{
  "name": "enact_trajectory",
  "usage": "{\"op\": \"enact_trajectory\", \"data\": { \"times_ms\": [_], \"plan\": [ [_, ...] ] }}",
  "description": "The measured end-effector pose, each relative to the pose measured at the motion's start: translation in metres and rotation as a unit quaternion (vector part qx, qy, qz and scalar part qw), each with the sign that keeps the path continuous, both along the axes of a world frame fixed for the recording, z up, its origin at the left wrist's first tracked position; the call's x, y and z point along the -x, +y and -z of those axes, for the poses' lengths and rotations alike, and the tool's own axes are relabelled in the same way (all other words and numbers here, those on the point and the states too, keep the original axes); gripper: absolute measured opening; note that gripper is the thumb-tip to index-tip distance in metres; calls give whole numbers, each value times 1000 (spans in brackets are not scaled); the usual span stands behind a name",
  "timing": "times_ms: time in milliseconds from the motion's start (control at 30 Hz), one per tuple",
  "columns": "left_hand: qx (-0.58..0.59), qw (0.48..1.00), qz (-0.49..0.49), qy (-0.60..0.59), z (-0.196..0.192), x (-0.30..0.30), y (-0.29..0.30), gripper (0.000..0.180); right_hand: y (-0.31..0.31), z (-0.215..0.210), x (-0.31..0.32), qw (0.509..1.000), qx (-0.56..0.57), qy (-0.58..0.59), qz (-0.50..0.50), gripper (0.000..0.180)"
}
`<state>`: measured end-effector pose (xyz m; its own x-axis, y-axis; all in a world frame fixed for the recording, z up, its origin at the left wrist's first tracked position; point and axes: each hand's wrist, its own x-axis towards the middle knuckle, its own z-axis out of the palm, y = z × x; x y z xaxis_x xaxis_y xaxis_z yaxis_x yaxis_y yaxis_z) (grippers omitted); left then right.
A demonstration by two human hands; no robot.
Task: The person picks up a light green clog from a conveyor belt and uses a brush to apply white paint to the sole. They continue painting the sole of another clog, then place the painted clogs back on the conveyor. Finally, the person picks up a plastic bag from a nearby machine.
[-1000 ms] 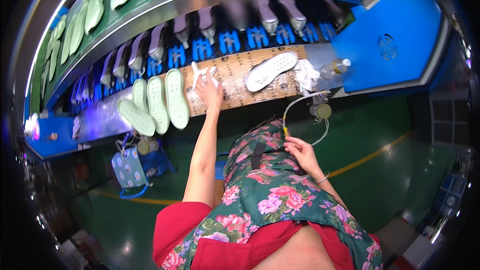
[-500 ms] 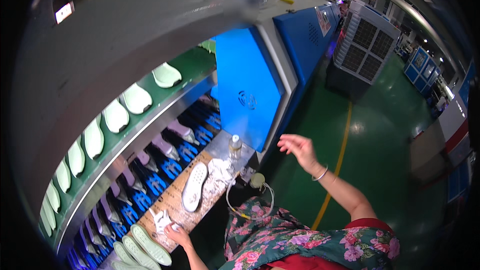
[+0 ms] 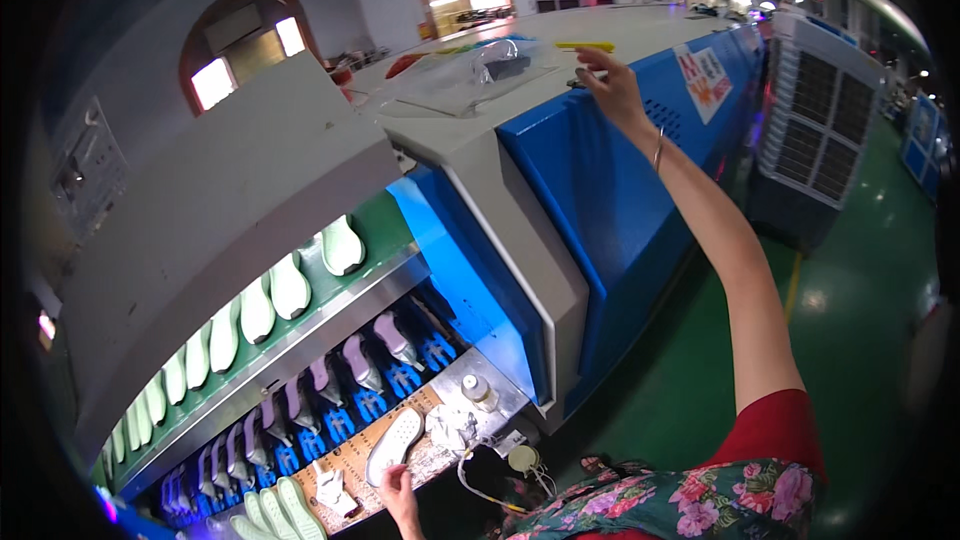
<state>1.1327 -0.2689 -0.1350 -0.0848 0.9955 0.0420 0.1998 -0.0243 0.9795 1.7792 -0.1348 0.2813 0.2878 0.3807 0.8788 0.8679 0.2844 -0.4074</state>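
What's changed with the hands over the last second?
The right hand rose from beside the body, past the blue machine side, and now reaches onto the grey machine top, fingers near a small dark item there; whether it grips anything is unclear. The left hand stayed on the brown work board, beside the white sole.

a long grey and blue machine (image 3: 560,200) runs down the hall. pale green insoles (image 3: 290,285) ride its green belt (image 3: 375,230), and below them grey shoe lasts (image 3: 390,335) sit on blue holders (image 3: 372,403). a small bottle (image 3: 478,390) stands by crumpled rags (image 3: 450,427). across the green floor (image 3: 860,300) stands a big cooling fan (image 3: 815,120).
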Motion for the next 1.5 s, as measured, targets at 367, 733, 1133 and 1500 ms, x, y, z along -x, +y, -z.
{"op": "enact_trajectory", "data": {
  "times_ms": [367,733,1133,1500],
  "plan": [
    [-11,986,80,146,-153,-119,-68,23,162,-33,-115,981,185,14,-61,61],
    [-127,964,147,180,-231,-193,-37,25,15,-29,15,858,234,1,-457,28],
    [-325,917,219,76,-314,-292,5,64,85,-53,-83,962,132,-212,111,45],
    [-517,758,100,386,-416,-372,147,53,61,-51,-148,939,343,8,-1,27]
  ]
}}
